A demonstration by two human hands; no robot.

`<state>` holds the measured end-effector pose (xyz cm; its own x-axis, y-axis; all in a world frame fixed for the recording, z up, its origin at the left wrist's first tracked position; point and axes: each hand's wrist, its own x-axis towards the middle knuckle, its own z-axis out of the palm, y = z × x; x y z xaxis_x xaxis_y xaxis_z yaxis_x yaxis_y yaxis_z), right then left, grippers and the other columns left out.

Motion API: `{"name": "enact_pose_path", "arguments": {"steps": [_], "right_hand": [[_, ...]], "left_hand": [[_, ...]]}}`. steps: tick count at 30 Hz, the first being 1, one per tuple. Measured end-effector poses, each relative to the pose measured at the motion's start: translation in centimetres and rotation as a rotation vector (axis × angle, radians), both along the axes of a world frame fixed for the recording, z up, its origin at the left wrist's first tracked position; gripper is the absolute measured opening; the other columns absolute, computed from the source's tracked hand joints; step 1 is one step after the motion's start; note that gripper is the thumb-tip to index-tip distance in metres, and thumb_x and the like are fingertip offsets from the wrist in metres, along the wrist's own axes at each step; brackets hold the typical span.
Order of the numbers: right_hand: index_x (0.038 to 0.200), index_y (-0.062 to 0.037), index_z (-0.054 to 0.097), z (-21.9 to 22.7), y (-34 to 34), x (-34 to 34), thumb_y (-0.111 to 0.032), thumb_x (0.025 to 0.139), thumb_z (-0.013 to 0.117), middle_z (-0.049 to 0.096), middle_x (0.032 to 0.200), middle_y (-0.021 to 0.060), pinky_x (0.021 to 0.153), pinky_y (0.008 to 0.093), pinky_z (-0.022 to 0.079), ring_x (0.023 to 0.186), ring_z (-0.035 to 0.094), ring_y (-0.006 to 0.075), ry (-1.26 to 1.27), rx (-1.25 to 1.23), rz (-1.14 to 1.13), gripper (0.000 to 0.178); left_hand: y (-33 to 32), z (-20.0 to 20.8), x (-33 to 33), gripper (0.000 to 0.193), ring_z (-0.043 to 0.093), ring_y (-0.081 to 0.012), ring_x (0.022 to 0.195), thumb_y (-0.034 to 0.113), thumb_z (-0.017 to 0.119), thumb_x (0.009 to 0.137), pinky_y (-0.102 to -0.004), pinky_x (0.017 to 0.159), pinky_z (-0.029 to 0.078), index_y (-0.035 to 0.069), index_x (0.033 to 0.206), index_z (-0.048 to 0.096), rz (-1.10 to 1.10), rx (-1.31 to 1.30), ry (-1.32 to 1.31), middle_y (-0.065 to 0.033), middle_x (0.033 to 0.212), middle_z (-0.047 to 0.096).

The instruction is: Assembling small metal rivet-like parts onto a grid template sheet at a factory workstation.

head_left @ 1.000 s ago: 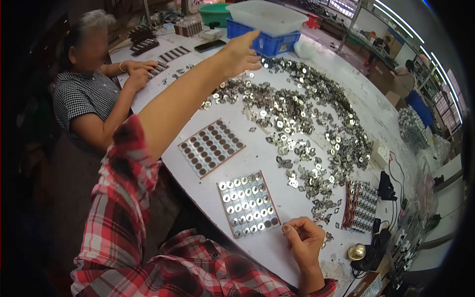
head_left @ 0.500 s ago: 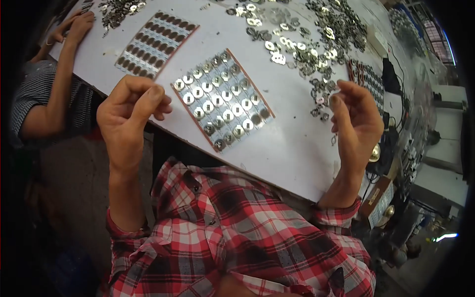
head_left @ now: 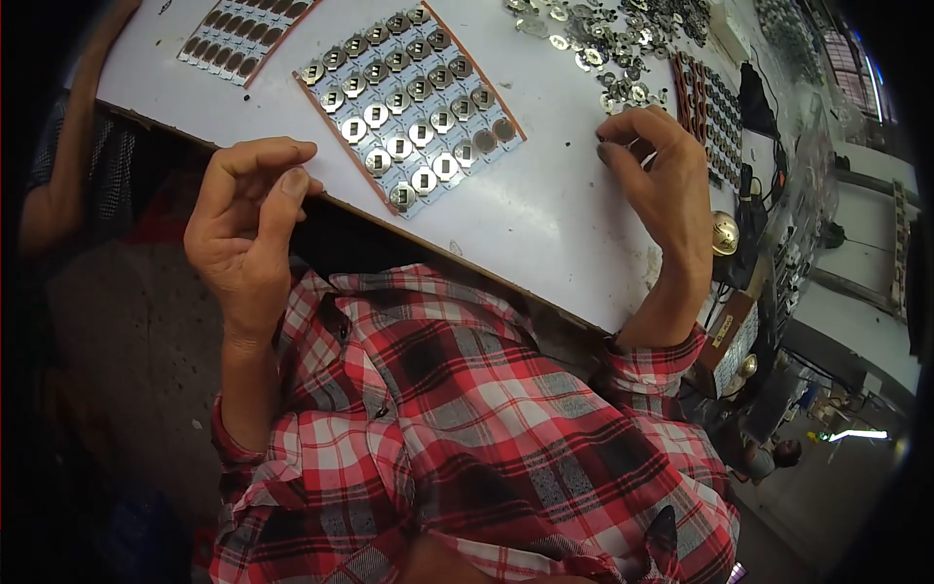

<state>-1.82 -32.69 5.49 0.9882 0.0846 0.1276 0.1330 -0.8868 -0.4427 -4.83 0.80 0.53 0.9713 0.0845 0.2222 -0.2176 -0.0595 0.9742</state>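
Surface (head_left: 545,214), white, carries the near circuit-board panel (head_left: 419,110), mostly filled with metal pieces (head_left: 352,129); two dark discs (head_left: 504,129) at its right corner look uncovered. Left hand (head_left: 248,224) and right hand (head_left: 657,175) flank it, thumbs near forefingers; I cannot tell whether either grip pinches anything. Beyond lie loose silvery clips (head_left: 628,44), stacked panels (head_left: 722,117), a far panel (head_left: 243,37) of uncovered dark discs and, rightward, a gold-coloured dome (head_left: 724,234).
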Motion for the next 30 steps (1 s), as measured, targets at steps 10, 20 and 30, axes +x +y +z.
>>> {"name": "enact_pose_path", "arguments": {"steps": [10,20,30], "right_hand": [[0.098,0.0036,0.069,1.0,1.3,0.3,-0.008,0.09,0.071,0.068,0.088,0.0031,0.061,0.0248,0.046,0.069,0.058,0.0096,0.148,0.435,0.031,0.014],[0.101,0.0064,0.064,-0.2,5.5,-0.7,-0.003,0.093,0.06,0.067,0.094,0.0159,0.051,0.0263,0.049,0.057,0.055,0.013,0.542,1.648,0.107,0.013],[0.104,0.0062,0.067,-0.6,5.3,-0.8,-0.003,0.091,0.061,0.072,0.097,0.0173,0.055,0.0253,0.051,0.064,0.063,0.013,0.575,1.451,0.242,0.017]], "left_hand": [[-1.2,0.4,-0.2,0.012,0.067,-0.0082,0.08,-0.003,0.064,0.097,-0.019,0.069,0.051,-0.004,0.108,0.067,-0.002,-0.048,-0.089,-0.0078,0.1,0.073],[-7.5,2.7,0.3,0.012,0.069,-0.008,0.074,-0.003,0.068,0.095,-0.0169,0.054,0.048,-0.006,0.106,0.071,-0.308,-0.15,0.123,-0.0101,0.092,0.074],[-7.8,2.6,1.0,0.013,0.068,-0.0088,0.072,-0.001,0.071,0.094,-0.0173,0.054,0.052,-0.006,0.106,0.069,-0.331,-0.457,0.286,-0.0094,0.088,0.072]]}}
